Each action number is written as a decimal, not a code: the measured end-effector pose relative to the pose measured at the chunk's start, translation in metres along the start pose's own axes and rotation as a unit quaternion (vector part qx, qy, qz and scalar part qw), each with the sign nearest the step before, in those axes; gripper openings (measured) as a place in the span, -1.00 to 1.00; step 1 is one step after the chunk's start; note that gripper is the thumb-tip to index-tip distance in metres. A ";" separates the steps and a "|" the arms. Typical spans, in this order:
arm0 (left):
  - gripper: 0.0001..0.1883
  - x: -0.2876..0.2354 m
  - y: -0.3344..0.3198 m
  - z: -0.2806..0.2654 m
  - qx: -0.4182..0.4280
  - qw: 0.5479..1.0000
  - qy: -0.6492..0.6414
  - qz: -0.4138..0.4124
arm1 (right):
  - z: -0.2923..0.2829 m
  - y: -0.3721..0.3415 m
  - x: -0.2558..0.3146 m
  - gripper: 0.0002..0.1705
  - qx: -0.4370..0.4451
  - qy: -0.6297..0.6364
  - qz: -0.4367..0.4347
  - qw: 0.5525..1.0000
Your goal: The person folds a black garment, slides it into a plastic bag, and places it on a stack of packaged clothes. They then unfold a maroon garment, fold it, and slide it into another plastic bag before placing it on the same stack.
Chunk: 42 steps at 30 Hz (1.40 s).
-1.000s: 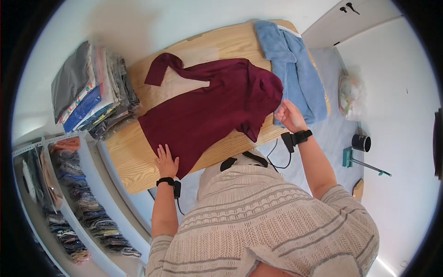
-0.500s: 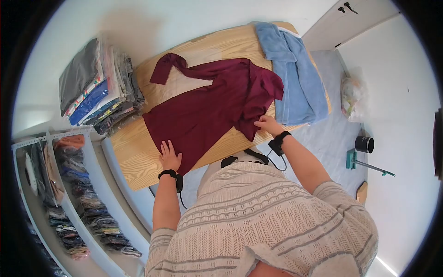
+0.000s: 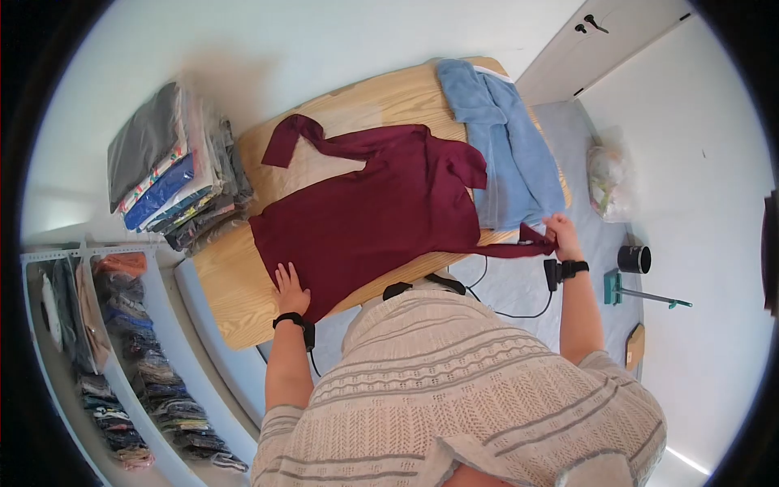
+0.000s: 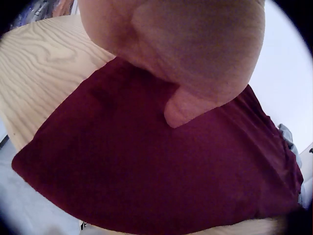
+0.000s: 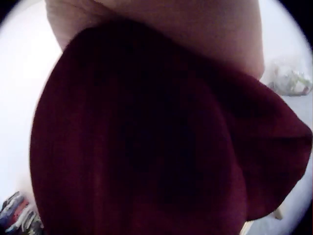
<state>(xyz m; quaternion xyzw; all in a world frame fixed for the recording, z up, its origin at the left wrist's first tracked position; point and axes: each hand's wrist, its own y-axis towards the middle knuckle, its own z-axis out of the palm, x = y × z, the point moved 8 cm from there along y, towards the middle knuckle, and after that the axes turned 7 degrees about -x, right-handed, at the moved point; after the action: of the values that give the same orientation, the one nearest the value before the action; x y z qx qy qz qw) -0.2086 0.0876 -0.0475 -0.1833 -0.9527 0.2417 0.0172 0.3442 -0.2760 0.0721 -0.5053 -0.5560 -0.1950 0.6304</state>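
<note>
A dark red long-sleeved garment lies spread over the wooden table. Its far sleeve bends on the tabletop at the upper left. The left hand rests flat with spread fingers on the hem corner; in the left wrist view that hand lies on the cloth. Past the table's near right edge, the right hand pinches the end of the near sleeve, which stretches out from the body of the garment. In the right wrist view the sleeve cloth hangs below the right hand and hides its fingertips.
Folded light blue fabric covers the right end of the table. Bagged clothes are stacked at the left, above shelves of clothes. A plastic bag, a black bin and a green dustpan stand at the right.
The right hand has moved from the bunched sleeve by the near edge out to the right, drawing the sleeve straight. The left hand stays on the hem.
</note>
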 end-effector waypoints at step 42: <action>-0.12 -0.024 -0.086 0.025 -0.135 0.988 -0.073 0.028 | 0.063 0.083 -0.066 -0.46 -0.033 -0.481 -0.194 0.854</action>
<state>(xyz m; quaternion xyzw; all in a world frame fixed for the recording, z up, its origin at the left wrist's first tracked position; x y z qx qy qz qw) -0.2183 -0.0023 -0.0284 -0.1923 -0.9698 0.1240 -0.0840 0.3594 -0.2086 -0.0305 -0.4385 -0.8700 -0.0636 0.2165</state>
